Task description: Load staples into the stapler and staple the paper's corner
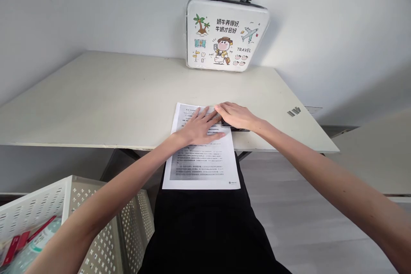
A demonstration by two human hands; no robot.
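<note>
Printed paper sheets [201,165] lie partly on the table and hang over its front edge toward my lap. My left hand [202,127] rests flat on the upper part of the paper, fingers spread, holding nothing. At the paper's right edge my right hand [236,115] presses down over a black stapler [239,129], its fingers curled around the top. Most of the stapler is hidden under that hand. Its front end reaches over the paper's edge, beside my left fingertips. Small grey staple strips [293,112] lie on the table to the right.
A white cartoon-printed case [226,36] with a black handle stands at the back of the pale table [112,94], against the wall. Below left is a white perforated basket [69,199] holding a bottle [40,244] and red items. My black-clothed lap is under the paper.
</note>
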